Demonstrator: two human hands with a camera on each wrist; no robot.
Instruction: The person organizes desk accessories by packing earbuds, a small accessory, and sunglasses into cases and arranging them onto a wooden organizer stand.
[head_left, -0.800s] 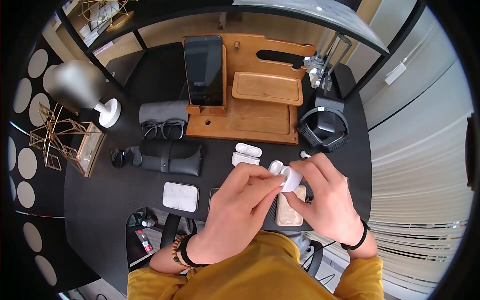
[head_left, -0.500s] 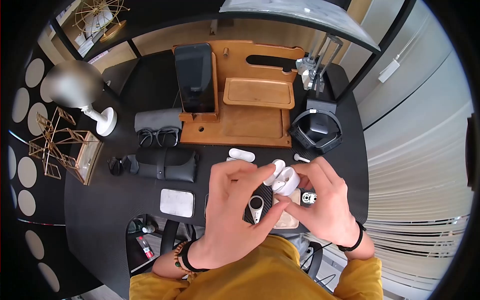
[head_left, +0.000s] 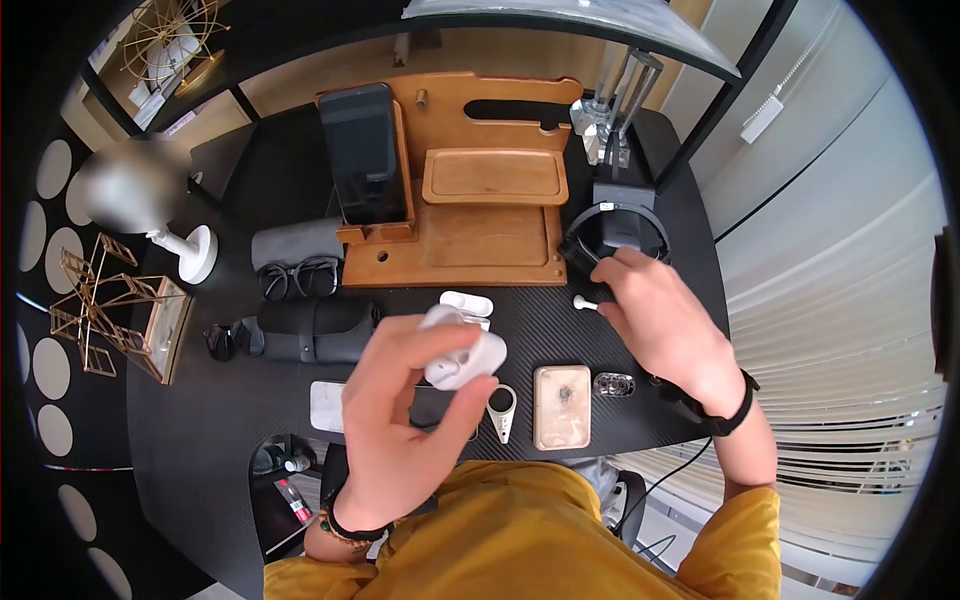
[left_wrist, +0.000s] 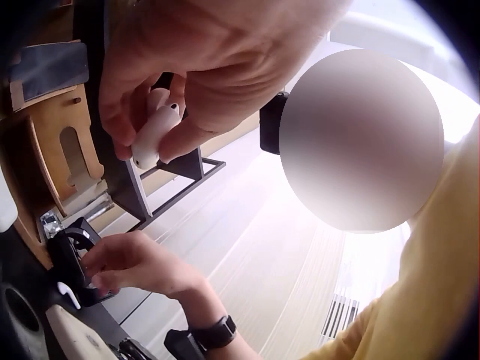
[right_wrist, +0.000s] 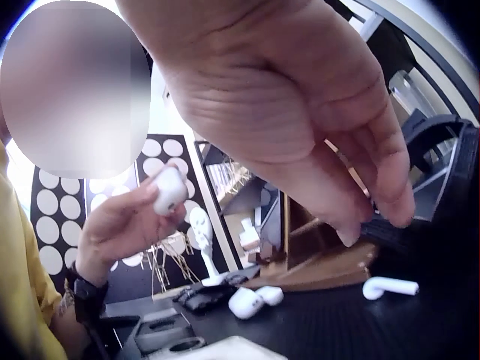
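Note:
My left hand grips a white earbud case between thumb and fingers, its lid up, over the near middle of the desk. A white earbud stands in one of its slots. To the right, my right hand reaches over the desk with its fingertips pointing down and nothing between them. Close by its thumb lies a loose white earbud, also seen on the dark desktop in the right wrist view. A second white earbud case, also with its lid up, is partly hidden behind the held one.
Behind stands a wooden organizer bearing a black phone. A black headset is just beyond my right hand. Near the front edge lie a beige slab, a ring-ended white tool and a clear oval piece. Left are glasses and a black pouch.
My right hand has let go of the earbud case and moved away toward the loose earbud. My left hand has taken the case and carried it left.

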